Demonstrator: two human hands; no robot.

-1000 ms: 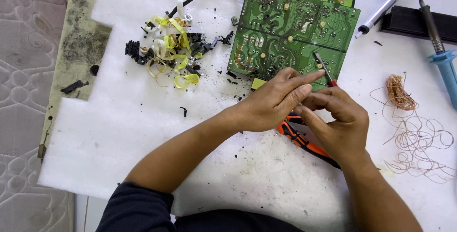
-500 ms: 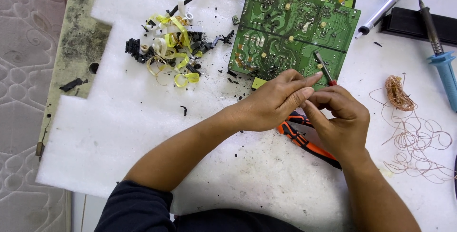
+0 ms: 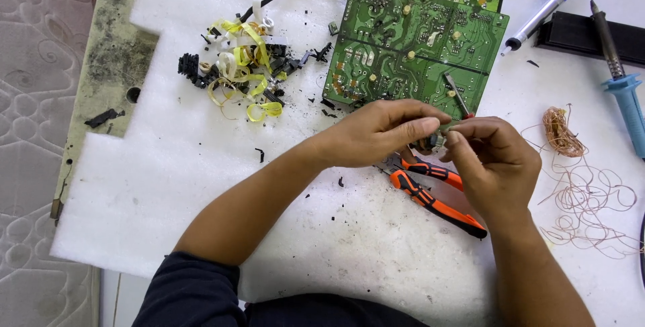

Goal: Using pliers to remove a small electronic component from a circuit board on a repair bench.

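From the head camera, the left hand (image 3: 379,132) and the right hand (image 3: 494,162) meet over the white foam sheet (image 3: 168,186). Both have their fingers curled in, pinching a small dark part (image 3: 435,142) between the fingertips; what the part is cannot be told. A thin screwdriver (image 3: 457,95) sticks up from the right hand's grip, its tip over the green circuit board (image 3: 416,38) just beyond the hands. Orange-handled pliers (image 3: 437,196) lie under and just below the hands. Beyond the left hand sits a heap of yellow tape and black scraps (image 3: 238,75). On the right hand's outer side lie loose copper wire (image 3: 584,186), a blue soldering iron (image 3: 621,78) and a pen (image 3: 547,8).
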